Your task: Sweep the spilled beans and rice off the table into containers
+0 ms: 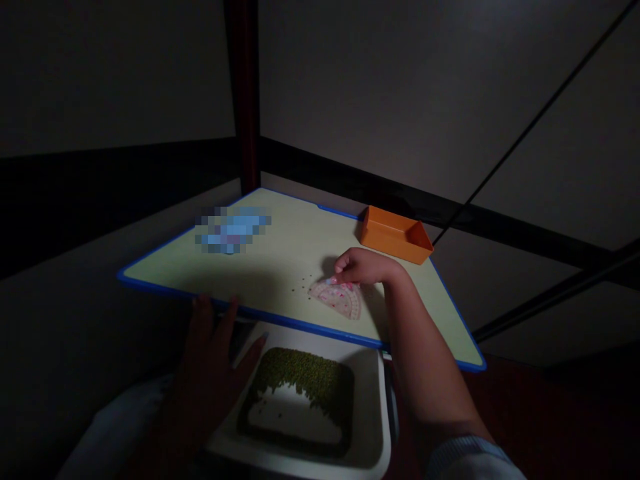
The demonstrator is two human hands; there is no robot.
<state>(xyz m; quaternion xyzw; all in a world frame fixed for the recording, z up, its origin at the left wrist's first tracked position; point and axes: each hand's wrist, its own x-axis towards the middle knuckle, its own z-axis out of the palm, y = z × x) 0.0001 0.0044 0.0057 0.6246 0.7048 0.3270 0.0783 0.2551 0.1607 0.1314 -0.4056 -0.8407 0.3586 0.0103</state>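
My right hand (363, 265) is over the middle of the pale yellow board, fingers curled, pinching the upper edge of a clear half-round protractor (343, 300) with pink marks. The protractor lies on or just above the board; the exact contact cannot be made out. Several small dark grains (303, 287) are scattered just left of it. My left hand (215, 360) is in shadow at the board's front edge, fingers spread, holding nothing, its fingertips near the blue rim. Below, a white tub (373, 393) contains many green grains (310, 373), heaped mostly toward its far side.
An orange open box (395, 235) stands at the board's back right corner. A blurred blue item (233, 230) lies at the back left. The blue-edged board (280, 227) reaches close to the walls behind, and a dark red post (245, 93) rises at the corner.
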